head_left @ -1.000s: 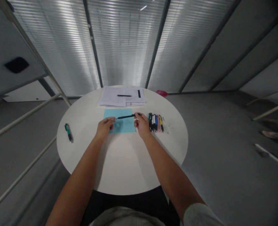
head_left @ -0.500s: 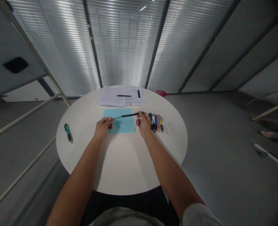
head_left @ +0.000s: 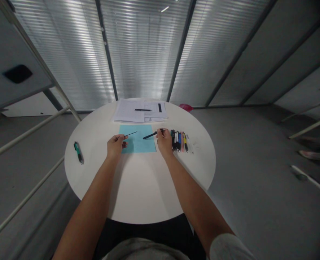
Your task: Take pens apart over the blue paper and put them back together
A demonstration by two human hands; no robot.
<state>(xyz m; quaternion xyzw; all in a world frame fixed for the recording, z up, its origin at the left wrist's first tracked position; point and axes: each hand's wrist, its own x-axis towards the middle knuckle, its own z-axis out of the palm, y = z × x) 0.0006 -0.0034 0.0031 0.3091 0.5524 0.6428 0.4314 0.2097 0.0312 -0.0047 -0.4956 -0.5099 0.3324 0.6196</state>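
Note:
My left hand (head_left: 115, 146) pinches a thin dark pen refill (head_left: 131, 133), its free end pointing right over a light-blue sheet (head_left: 140, 146). From my right hand (head_left: 164, 142) a black pen barrel (head_left: 149, 136) sticks out to the left, gripped between thumb and fingers. Refill and barrel are apart, with a small gap between their ends. Just right of my right hand lies a row of several pens (head_left: 179, 141) in black, white, blue, pink and yellow.
A green and black pen (head_left: 78, 152) lies at the left of the round white table (head_left: 140, 191). Printed papers (head_left: 128, 111) with a black pen (head_left: 143, 109) on top are at the back. Metal rails (head_left: 27, 135) stand on the left.
The refill has come out of the barrel. My left hand has moved slightly left with the refill, and the barrel in my right hand now tilts down to the left.

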